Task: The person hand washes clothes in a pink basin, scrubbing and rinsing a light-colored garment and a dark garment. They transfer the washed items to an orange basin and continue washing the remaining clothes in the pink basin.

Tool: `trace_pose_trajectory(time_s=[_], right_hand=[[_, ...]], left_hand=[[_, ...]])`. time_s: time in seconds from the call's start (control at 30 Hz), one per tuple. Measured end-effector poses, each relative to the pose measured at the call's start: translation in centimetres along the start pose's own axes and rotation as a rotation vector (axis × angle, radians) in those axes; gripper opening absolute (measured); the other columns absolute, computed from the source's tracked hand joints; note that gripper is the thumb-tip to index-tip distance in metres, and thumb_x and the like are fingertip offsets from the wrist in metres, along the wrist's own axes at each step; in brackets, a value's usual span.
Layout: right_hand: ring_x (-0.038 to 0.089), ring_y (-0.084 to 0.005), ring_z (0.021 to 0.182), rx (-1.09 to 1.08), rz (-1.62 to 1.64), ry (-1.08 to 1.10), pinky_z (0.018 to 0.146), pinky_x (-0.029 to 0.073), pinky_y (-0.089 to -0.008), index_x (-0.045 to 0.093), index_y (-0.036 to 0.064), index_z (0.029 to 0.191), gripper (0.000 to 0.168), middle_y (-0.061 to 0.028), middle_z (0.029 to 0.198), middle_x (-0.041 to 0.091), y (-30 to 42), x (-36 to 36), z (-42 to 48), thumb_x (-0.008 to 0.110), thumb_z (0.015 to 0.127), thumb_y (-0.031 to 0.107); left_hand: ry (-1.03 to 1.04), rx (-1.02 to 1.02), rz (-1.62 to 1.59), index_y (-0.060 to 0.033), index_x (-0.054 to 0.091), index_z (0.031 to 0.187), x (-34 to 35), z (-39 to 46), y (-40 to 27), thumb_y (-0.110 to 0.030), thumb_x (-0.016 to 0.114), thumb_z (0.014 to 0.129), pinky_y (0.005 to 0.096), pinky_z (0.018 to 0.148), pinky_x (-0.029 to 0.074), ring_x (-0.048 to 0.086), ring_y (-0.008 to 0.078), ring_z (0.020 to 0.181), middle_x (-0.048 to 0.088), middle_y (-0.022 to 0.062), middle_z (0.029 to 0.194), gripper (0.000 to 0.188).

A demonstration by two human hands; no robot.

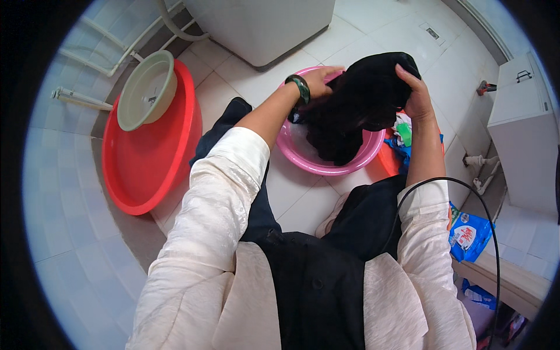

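Observation:
A black garment [363, 96] is raised partly out of a pink plastic basin [288, 151], its lower end hanging into the basin. My right hand [415, 96] grips its upper right part, thumb on top and the other fingers hidden behind the cloth. At the garment's left edge, above the basin's far rim, is my left hand [318, 82], with a dark green bangle [299, 89] on the wrist. Its fingers are partly spread, and whether they pinch the cloth cannot be made out. Whitish liquid shows inside the basin.
An orange basin [387, 159] holding cloths and a green item [404, 133] stands beside the pink one. To the left, a pale green basin [148, 94] rests in a large red tub [144, 166]. A white appliance [262, 30] stands ahead; a blue packet [470, 236] lies right, near a black cable [494, 227].

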State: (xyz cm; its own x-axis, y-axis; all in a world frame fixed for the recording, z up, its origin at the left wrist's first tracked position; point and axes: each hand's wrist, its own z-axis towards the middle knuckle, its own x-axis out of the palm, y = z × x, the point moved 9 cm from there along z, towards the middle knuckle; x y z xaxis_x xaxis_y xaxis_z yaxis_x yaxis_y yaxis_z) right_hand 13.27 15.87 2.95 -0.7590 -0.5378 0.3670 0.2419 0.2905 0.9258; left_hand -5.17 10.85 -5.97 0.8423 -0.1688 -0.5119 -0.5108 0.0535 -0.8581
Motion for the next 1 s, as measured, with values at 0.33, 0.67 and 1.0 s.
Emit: trace_pose_trajectory(time_s=[0.33, 0.67, 1.0], right_hand=[[0.064, -0.0216, 0.09, -0.011, -0.009, -0.156, 0.083, 0.051, -0.033, 0.063, 0.003, 0.108, 0.031, -0.0088, 0.1, 0.067, 1.2, -6.6, -0.1, 0.066, 0.085, 0.025], [0.063, -0.0304, 0.087, 0.2, 0.403, -0.522, 0.08, 0.052, -0.0459, 0.061, 0.005, 0.096, 0.032, -0.0146, 0.094, 0.064, -11.9, -6.0, 4.6, 0.044, 0.094, 0.032], [0.062, -0.0206, 0.086, 0.107, 0.315, -0.321, 0.075, 0.052, -0.036, 0.062, 0.01, 0.092, 0.025, -0.0064, 0.091, 0.065, -15.3, 0.7, 3.7, 0.047, 0.092, 0.029]], left_hand=[[-0.165, 0.047, -0.839, 0.0009, 0.063, 0.1, -0.6, 0.6, 1.4, -0.005, 0.061, 0.076, 0.0251, 0.081, 0.046, 0.058, 0.0126, 0.082, 0.064, 0.0048, 0.089, 0.024], [-0.356, 0.248, -0.002, -0.008, 0.058, 0.103, 1.8, -1.5, -14.6, -0.022, 0.059, 0.08, 0.0315, 0.074, 0.048, 0.063, 0.0236, 0.083, 0.064, 0.0137, 0.088, 0.027], [-0.775, -0.266, 0.145, -0.0059, 0.065, 0.081, 1.0, -1.4, -6.9, -0.037, 0.055, 0.08, 0.0454, 0.069, 0.048, 0.062, 0.0397, 0.078, 0.063, 0.0236, 0.079, 0.033]])
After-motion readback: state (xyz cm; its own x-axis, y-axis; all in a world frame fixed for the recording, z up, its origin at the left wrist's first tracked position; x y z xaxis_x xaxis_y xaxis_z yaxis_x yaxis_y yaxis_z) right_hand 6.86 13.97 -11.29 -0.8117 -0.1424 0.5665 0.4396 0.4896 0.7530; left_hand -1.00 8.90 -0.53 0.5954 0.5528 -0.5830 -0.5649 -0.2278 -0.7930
